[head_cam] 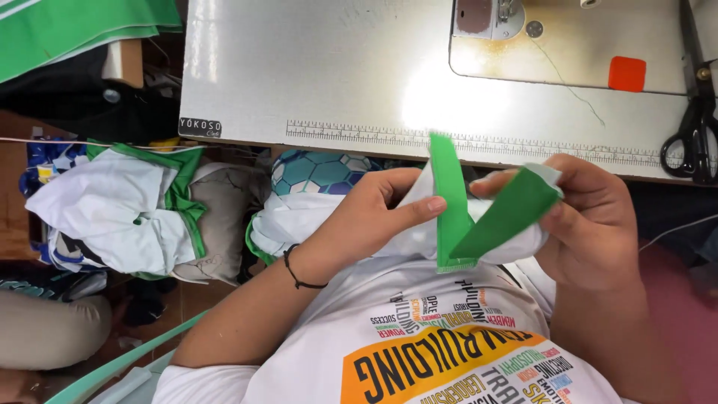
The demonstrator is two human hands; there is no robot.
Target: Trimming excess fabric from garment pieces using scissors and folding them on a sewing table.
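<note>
Room: cluttered sewing corner seen from above in the head view – cloth heaps and a dark floor lie left of the person, near the bench.
Bench: pale grey bench point(299, 67) with a printed ruler strip along its near edge; bright glare falls on its middle.
Machine: cream sewing machine base point(568, 45) sits at the far right of the bench, with an orange square patch point(627, 73) on it and a loose green thread trailing across the top.
Scissors: black-handled scissors point(695, 112) lie at the right edge of the bench, handles toward the person.
Left hand: left hand point(366, 217) comes in from the lower left, wrist bent and wearing a thin black cord; thumb and fingers pinch the folded green fabric strip point(452, 209) from the left side, closed on it.
Right hand: right hand point(591, 224) is curled, palm toward the body – its fingers are closed around the other end of the same strip, with white cloth bunched underneath.
Strip: held between both hands, just below the bench edge and above the person's lap; it forms a V, one leg upright, one slanting right.
Garments: white and green garment bundle point(127, 209) is heaped at left, well apart from the hands; white cloth point(299, 221) lies on the lap.
</note>
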